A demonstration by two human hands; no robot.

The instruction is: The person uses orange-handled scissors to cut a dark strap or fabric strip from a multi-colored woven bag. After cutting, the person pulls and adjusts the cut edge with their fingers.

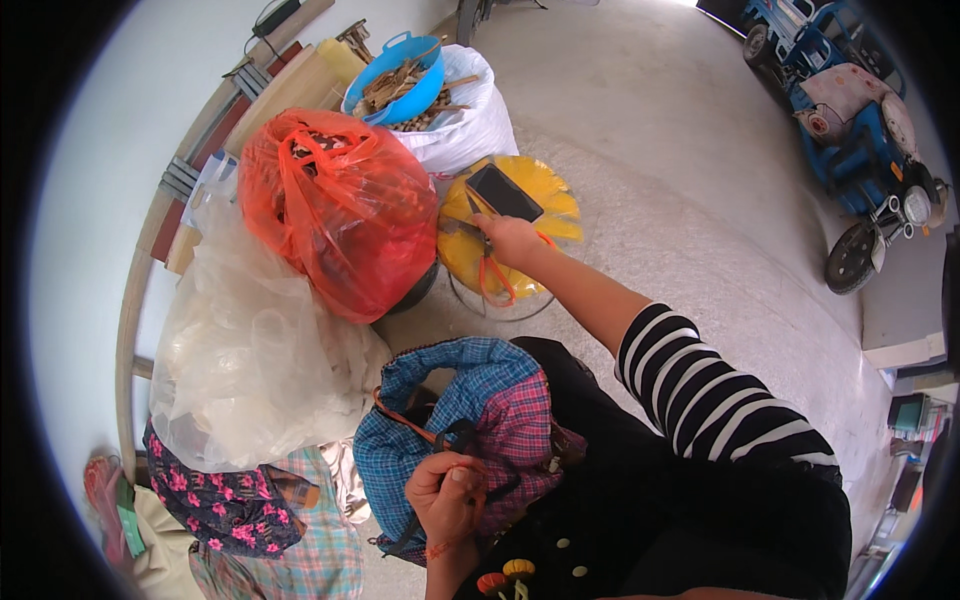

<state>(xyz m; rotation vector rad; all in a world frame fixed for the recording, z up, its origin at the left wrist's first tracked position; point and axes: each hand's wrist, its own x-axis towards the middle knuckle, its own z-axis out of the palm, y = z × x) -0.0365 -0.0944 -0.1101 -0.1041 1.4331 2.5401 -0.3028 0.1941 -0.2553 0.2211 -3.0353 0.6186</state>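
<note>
My left hand [450,495] is closed on a thin orange-red cord, in front of a blue and pink plaid cloth bag [450,375] on my lap. A brown-orange cord and a black strap lie at the bag's opening. My right arm reaches out to a round stool with a yellow cover [559,202]. There my right hand [510,240] is on a pair of scissors [496,281] with orange handles; its fingers partly hide them, and I cannot tell whether it grips them. A smartphone [504,192] lies on the stool just beyond the hand.
Left of the stool stands a full red plastic bag [352,217], with a translucent plastic bag [255,360] nearer me. Behind are a white woven sack [487,112] and a blue basin [420,97] of dry plant pieces. Floral cloth [217,502] lies lower left; a blue tricycle [847,150] stands far right.
</note>
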